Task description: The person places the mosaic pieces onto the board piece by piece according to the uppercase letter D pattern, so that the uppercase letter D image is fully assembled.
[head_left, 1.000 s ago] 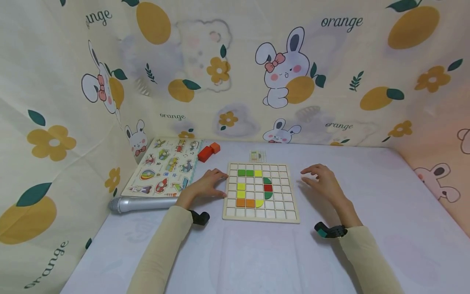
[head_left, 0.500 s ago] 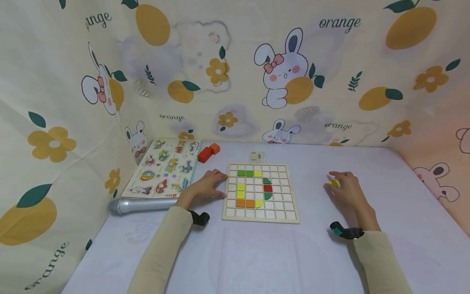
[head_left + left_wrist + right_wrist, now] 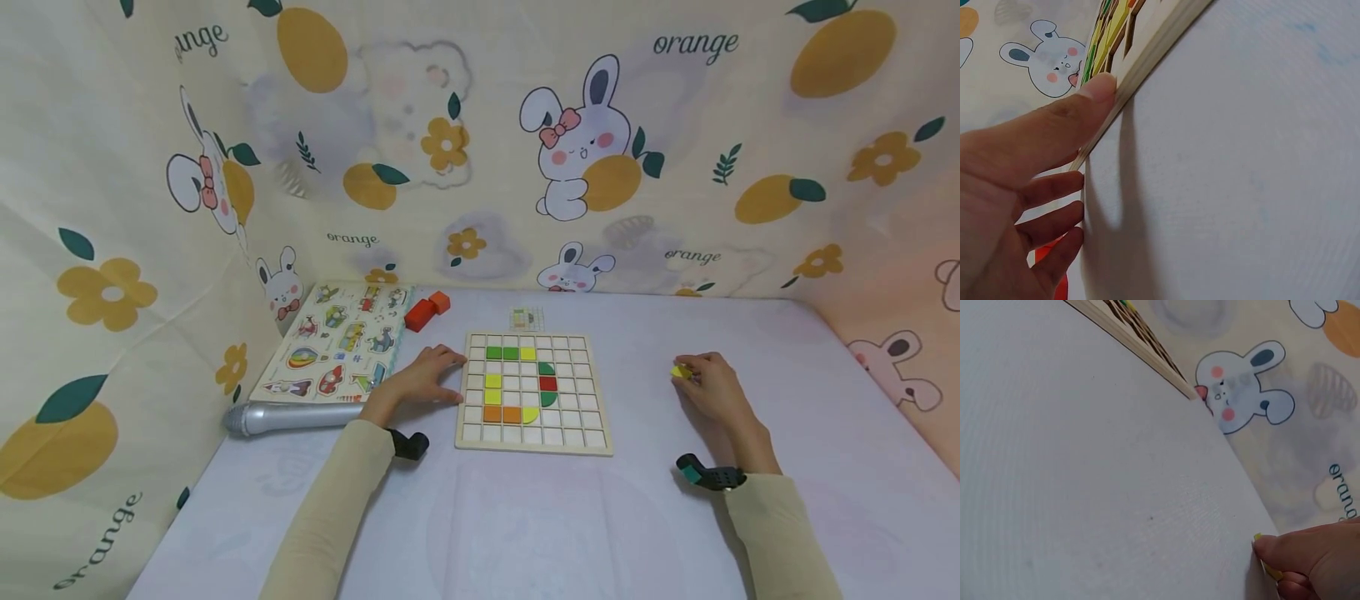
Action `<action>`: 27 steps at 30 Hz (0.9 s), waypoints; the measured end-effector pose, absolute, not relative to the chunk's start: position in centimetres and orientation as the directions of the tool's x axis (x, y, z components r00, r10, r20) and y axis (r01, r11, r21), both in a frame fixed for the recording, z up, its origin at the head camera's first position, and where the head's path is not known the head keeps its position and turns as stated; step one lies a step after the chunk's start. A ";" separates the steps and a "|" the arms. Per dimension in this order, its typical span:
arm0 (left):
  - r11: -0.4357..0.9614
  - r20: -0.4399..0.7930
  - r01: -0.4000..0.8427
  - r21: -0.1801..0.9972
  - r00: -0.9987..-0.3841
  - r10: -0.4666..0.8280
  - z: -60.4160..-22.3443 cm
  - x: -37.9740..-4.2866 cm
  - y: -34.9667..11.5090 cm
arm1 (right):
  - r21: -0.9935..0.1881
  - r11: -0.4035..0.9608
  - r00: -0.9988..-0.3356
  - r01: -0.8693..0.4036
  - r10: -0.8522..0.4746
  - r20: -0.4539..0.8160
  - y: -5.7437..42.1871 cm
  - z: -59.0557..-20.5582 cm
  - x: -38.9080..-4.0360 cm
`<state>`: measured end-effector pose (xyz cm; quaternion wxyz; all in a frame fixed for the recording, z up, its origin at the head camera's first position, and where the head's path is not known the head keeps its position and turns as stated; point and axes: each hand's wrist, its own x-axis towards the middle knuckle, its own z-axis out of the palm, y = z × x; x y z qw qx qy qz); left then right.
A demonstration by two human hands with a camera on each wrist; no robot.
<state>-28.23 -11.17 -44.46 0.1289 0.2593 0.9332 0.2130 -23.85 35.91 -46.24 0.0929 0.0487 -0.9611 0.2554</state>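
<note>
A wooden grid board (image 3: pixel 577 446) lies flat in the middle of the table, with green, yellow, orange and red pieces set in some of its squares. My left hand (image 3: pixel 423 379) rests at the board's left edge, thumb (image 3: pixel 1082 103) pressed against the rim (image 3: pixel 1147 59) and fingers straight on the cloth. My right hand (image 3: pixel 712 387) is on the table well to the right of the board, and its fingers pinch a small yellow piece (image 3: pixel 680 372). In the right wrist view only a sliver of the yellow piece (image 3: pixel 1259 537) shows by a fingertip.
A picture puzzle board (image 3: pixel 333 342) lies at the back left with a silver microphone (image 3: pixel 288 417) in front of it. Red and orange blocks (image 3: pixel 425 309) and a small pattern card (image 3: pixel 526 317) sit behind the grid board. Printed cloth walls close in the left, back and right.
My right hand moved from beside the board out to the right and closed its fingers on the small yellow piece. The left hand stayed at the board's left edge.
</note>
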 end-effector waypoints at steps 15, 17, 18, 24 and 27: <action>0.781 -0.133 0.427 0.456 -0.835 0.534 -44.6 -28.5 -11.1 | -0.503 0.848 -0.973 -0.165 -0.055 0.225 35.1 -45.9 -24.1; 0.776 -0.126 0.433 0.458 -0.833 0.539 -44.7 -28.5 -11.2 | -0.518 0.839 -0.975 -0.167 -0.061 0.216 34.4 -45.7 -24.3; 0.774 -0.122 0.435 0.460 -0.833 0.540 -44.7 -28.5 -11.2 | -0.527 0.833 -0.976 -0.168 -0.064 0.209 34.0 -45.5 -24.5; 0.781 -0.132 0.424 0.459 -0.836 0.532 -44.8 -28.5 -11.2 | -0.568 0.802 -0.977 -0.187 -0.092 0.192 30.4 -45.0 -25.8; 0.781 -0.133 0.420 0.463 -0.838 0.530 -44.7 -28.4 -11.2 | -0.575 0.783 -0.968 -0.238 -0.146 0.202 28.1 -44.8 -26.3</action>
